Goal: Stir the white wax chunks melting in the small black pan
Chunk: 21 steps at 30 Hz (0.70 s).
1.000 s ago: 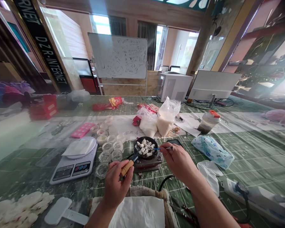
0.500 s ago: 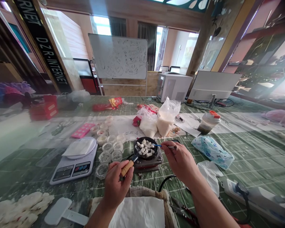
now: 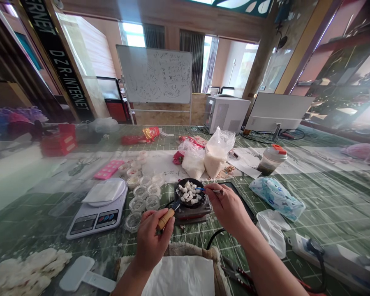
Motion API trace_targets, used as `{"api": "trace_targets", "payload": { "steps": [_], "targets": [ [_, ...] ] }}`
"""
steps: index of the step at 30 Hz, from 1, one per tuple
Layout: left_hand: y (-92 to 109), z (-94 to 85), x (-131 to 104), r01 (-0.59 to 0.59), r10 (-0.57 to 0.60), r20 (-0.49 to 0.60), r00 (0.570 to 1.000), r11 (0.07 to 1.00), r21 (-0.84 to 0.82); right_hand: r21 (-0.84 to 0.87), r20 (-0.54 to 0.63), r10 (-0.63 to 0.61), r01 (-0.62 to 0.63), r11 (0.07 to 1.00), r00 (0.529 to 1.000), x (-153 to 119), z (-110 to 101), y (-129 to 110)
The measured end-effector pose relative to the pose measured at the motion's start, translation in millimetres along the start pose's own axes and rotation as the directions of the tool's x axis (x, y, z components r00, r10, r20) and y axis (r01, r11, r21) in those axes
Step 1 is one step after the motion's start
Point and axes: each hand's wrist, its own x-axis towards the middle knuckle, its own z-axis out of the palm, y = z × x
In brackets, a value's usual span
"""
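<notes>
A small black pan (image 3: 176,190) holding white chunks (image 3: 189,192) sits on a dark square heater (image 3: 191,216). My left hand (image 3: 152,234) is closed round the pan's wooden handle (image 3: 165,219). From the right, my right hand (image 3: 226,205) pinches a thin tool with a blue shaft (image 3: 200,189), whose tip reaches in among the chunks. Left of the pan stand several clear round jars (image 3: 140,191). Below the heater, white paper (image 3: 180,275) lies on a cloth.
A kitchen scale (image 3: 100,207) and pink mould (image 3: 109,169) stand at left. Bags of white material (image 3: 216,154) are behind the pan. At right are a lidded cup (image 3: 271,159), a wipes pack (image 3: 277,197), crumpled tissue (image 3: 273,230), a power strip (image 3: 336,259) and scissors (image 3: 242,279).
My right hand has moved left and slightly closer to the pan, uncovering more of a dark flat object behind it. My left hand keeps its hold on the handle.
</notes>
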Motion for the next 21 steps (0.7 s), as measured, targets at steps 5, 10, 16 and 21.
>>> {"api": "trace_targets", "payload": {
  "steps": [5,10,16,21],
  "targets": [
    [1,-0.1,1,0.007,-0.007,0.002,1.000,1.000,0.001,0.069,0.068,-0.063,0.058,0.996,0.996,-2,9,-8],
    [0,0.7,0,0.010,-0.010,-0.010,1.000,1.000,0.004,0.084,0.024,-0.074,0.072,0.994,0.997,-4,13,-11],
    [-1,0.7,-1,0.017,-0.017,-0.001,1.000,1.000,0.014,0.090,0.069,-0.101,0.095,0.991,0.992,-5,12,-12],
    [-1,-0.3,0,0.021,-0.021,-0.005,1.000,1.000,0.011,0.050,-0.024,-0.052,0.053,0.997,0.998,-1,6,-1]
  ]
}}
